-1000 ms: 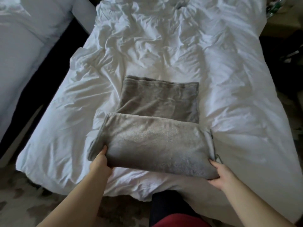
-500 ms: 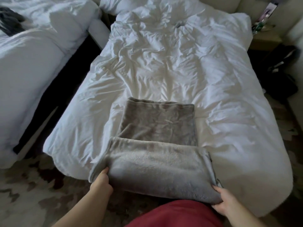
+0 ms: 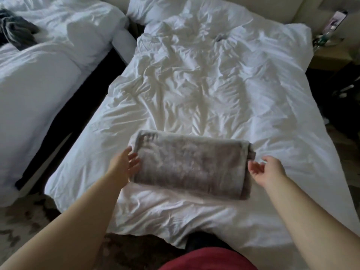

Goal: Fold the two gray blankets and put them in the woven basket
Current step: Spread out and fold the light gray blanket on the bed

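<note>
Gray blanket (image 3: 191, 164) folded, hands spread open beside it

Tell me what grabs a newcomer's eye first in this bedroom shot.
The folded gray blanket stands out first, a dark block on the rumpled white bed near its foot. Next come the two bare hands flanking it: the left hand at its left end, the right hand open, just off its right end. A second white bed sits at the left, with something dark and furry on it at the top corner.
</note>
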